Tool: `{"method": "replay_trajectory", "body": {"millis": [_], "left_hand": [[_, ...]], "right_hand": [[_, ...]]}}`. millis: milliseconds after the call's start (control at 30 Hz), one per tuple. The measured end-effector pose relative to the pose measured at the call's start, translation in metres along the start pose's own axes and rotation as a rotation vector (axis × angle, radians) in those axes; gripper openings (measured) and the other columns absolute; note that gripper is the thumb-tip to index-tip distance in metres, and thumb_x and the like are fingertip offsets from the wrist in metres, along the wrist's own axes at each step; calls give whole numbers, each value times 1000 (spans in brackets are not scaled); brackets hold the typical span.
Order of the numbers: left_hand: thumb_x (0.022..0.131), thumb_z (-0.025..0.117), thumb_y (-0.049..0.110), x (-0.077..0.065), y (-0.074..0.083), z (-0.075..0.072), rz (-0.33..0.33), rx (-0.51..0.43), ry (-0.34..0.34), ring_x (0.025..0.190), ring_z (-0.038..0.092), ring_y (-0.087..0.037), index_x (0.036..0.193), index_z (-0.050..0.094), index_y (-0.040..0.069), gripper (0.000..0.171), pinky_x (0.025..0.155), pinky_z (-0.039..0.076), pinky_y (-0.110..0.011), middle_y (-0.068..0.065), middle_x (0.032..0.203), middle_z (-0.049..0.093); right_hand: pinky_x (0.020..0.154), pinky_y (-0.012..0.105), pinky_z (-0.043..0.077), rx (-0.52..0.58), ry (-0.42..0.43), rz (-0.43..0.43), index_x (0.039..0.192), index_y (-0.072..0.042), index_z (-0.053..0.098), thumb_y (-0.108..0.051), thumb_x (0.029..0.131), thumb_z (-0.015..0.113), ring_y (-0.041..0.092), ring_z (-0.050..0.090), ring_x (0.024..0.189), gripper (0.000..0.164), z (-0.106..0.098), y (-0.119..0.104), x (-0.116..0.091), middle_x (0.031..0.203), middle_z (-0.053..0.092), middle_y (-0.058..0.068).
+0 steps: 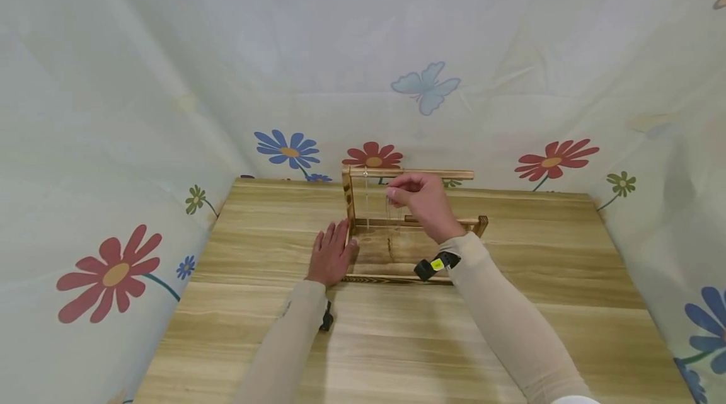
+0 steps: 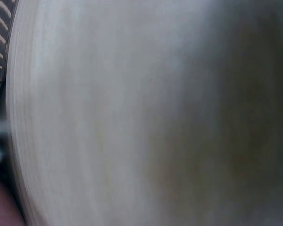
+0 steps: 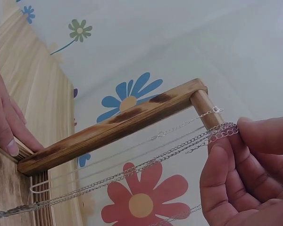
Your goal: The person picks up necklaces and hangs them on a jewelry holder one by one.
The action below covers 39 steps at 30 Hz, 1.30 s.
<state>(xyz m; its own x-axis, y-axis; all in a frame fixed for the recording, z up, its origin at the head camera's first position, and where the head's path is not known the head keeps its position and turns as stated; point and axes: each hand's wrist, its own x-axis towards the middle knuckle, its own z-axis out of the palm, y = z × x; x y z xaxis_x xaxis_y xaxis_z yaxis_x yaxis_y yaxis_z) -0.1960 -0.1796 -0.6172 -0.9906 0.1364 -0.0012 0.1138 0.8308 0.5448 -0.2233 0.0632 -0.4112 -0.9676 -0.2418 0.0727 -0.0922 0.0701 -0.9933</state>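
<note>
A wooden jewelry stand [image 1: 368, 253] has a tray base, an upright post on its left and a top bar [image 1: 439, 174] reaching right. Flat on the stand's left edge, with fingers straight, rests my left hand [image 1: 329, 259]. My right hand [image 1: 426, 202] is just in front of the bar and pinches a silver chain necklace [image 3: 146, 163] between thumb and fingers. The chain hangs down in strands toward the base. A thinner necklace [image 1: 366, 199] hangs over the bar near the post; its clasp [image 3: 217, 109] shows in the right wrist view.
A shorter wooden bar [image 1: 467, 222] runs low along the stand's right side to a short post. The stand sits on a wood-grain table [image 1: 272, 215] near its back edge. Behind and beside it hangs a flower-printed cloth [image 1: 317, 63]. Blurred tabletop fills the left wrist view.
</note>
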Motion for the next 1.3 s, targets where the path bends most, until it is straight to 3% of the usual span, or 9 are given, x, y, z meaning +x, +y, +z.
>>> {"method": "replay_trajectory", "body": {"millis": [233,500,600,767,1000,1300], "left_hand": [[114,28,46,0,0,0,2,-12,2,165,13,-31,169,16,15,64,133,3,-54,-7,175,24],[114,30,44,-2,2,0,-2,-25,-1,165,13,-32,169,16,15,65,133,3,-55,-8,175,24],[114,31,43,-2,2,-1,-4,-28,-5,165,13,-32,169,15,15,64,133,3,-55,-8,175,23],[114,31,43,-3,3,-2,-4,-26,-11,165,13,-32,169,14,14,64,133,3,-54,-8,175,22],[114,31,43,-2,3,-2,-2,-32,-6,165,13,-32,169,15,15,64,133,2,-54,-8,175,23],[114,30,43,-2,4,-4,6,-18,-7,165,13,-33,169,16,13,64,133,4,-56,-9,175,23]], "right_hand": [[83,33,65,112,19,50,109,2,74,-6,96,73,22,75,87,15,-5,-1,0,90,77,-2],[75,25,64,461,133,139,106,1,73,7,96,67,13,77,79,12,-5,-2,0,86,78,2],[74,24,64,540,187,161,99,-2,75,9,96,67,13,77,77,14,-6,-1,0,84,78,4],[75,25,64,573,263,172,92,-6,78,9,94,68,15,78,79,18,-9,-1,1,86,79,5],[80,27,65,550,315,165,95,-5,77,6,94,71,17,78,84,13,-13,-4,-3,91,78,5],[79,27,65,640,382,167,93,-3,76,7,94,70,17,78,79,12,-22,-9,-8,85,78,6]]}}
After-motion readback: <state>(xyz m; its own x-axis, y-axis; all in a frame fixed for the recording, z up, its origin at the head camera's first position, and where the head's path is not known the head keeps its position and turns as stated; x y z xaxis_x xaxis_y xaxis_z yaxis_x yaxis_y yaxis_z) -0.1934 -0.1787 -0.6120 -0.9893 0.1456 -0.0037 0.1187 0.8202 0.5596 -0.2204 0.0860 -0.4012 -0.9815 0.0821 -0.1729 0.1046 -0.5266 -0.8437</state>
